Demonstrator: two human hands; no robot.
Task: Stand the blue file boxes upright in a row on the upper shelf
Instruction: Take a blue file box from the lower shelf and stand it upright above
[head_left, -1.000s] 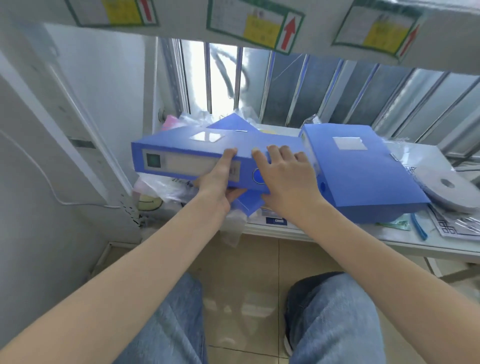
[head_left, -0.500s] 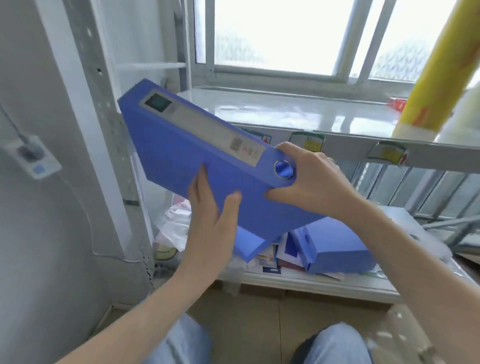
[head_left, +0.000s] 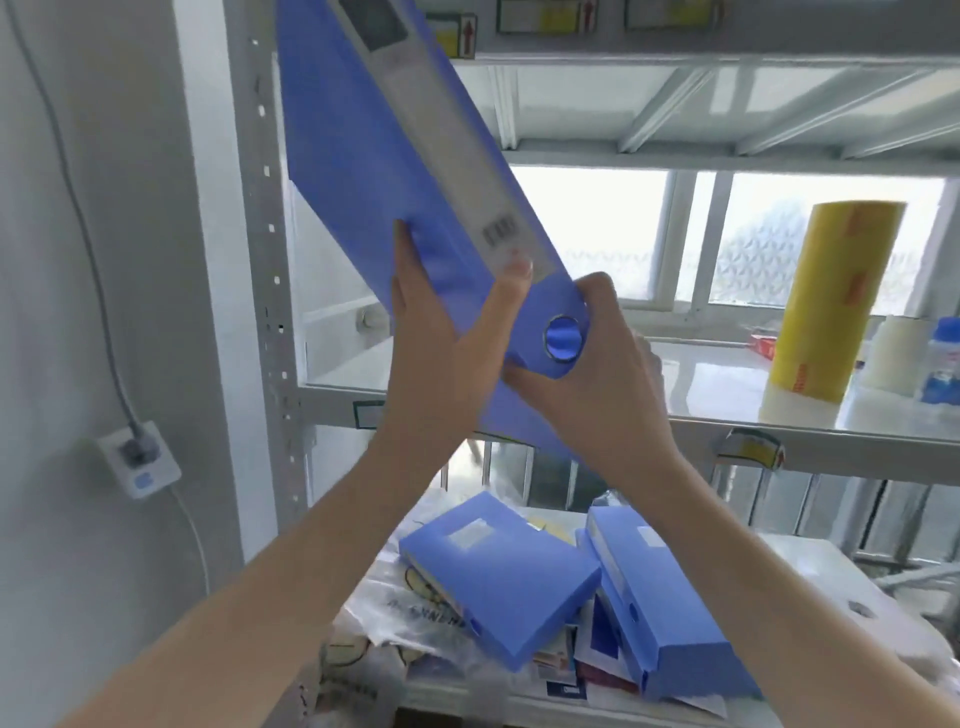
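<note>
**Looks like an office storeroom**

Pretty sure it's a storage corner: grey metal shelving (head_left: 270, 291) with labelled shelf edges (head_left: 545, 15), blue file boxes (head_left: 498, 574) piled on papers, a big yellow tape roll (head_left: 826, 301), and a wall socket (head_left: 137, 457) beside the window (head_left: 587, 234).

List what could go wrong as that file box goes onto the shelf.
1. The file box is tilted steeply, and the left hand and right hand grip only its lower end, so it might tip or slip.
2. Its top end is near the upright post and the beam overhead; it could knock them.
3. If dropped, it would probably land on the boxes below.
</note>
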